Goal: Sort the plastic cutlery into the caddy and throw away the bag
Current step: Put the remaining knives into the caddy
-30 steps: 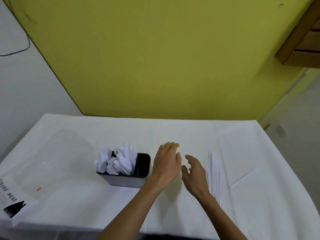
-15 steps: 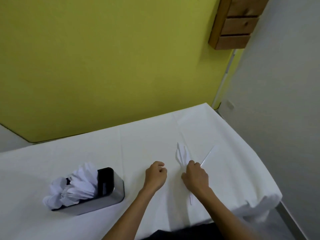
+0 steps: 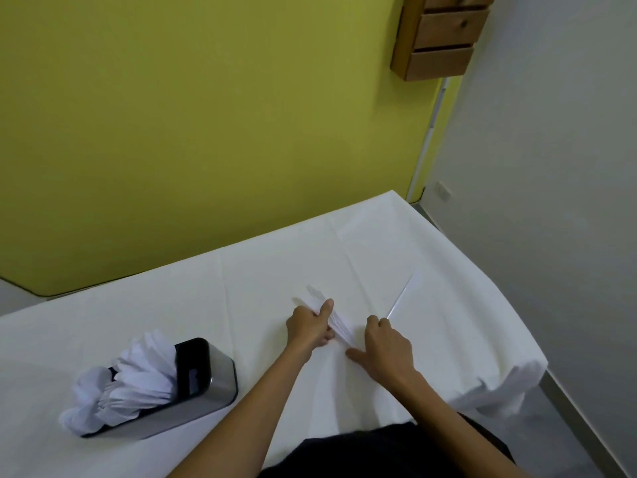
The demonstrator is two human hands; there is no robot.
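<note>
A bundle of white plastic knives (image 3: pixel 317 295) lies on the white table, its blades fanning toward the wall. My left hand (image 3: pixel 308 326) grips the bundle, thumb on top. My right hand (image 3: pixel 385 343) rests on the cloth just right of the handles with its fingers curled at their ends; whether it holds them is unclear. The grey metal caddy (image 3: pixel 206 391) lies low at the left. Its two left compartments are packed with white spoons and forks (image 3: pixel 120 384), and its right compartment looks dark. No bag is in view.
The table (image 3: pixel 269 270) is covered by a white cloth with folds, and a crease or loose flap (image 3: pixel 401 294) sits right of my hands. Its right edge drops off near a grey wall. A wooden drawer unit (image 3: pixel 441 36) hangs on the yellow wall.
My view swung right, so the caddy moved to the lower left. My right hand gathered the knives and my left hand, first a loose fist, closed on the bundle.
</note>
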